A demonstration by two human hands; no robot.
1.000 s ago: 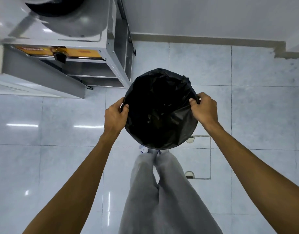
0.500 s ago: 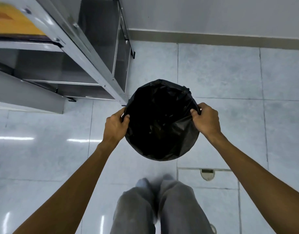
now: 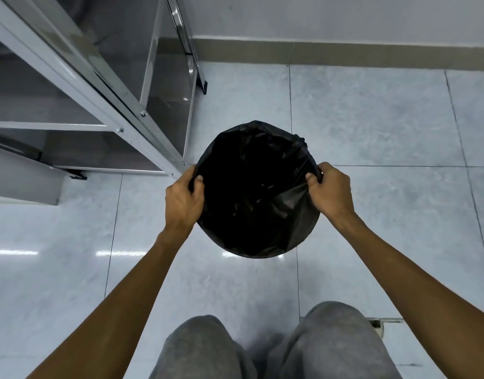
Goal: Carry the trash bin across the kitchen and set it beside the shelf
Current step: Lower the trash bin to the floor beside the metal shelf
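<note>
Fingers curled tight over the rim on both sides: left hand (image 3: 184, 199) clamps the near-left edge, right hand (image 3: 329, 193) pinches rim and black liner on the right. The trash bin (image 3: 255, 190) sits between them, just right of the metal shelf (image 3: 142, 127) leg. Looks like the set-down step; whether it's touching the floor tiles (image 3: 372, 127) I can't tell. Next: settle it flat, then let go.

I see a black bin liner (image 3: 251, 187), silver-grey metal shelf (image 3: 120, 116), pale blue-grey marbled floor tiles (image 3: 372, 119), grey trousers (image 3: 331, 343).
</note>
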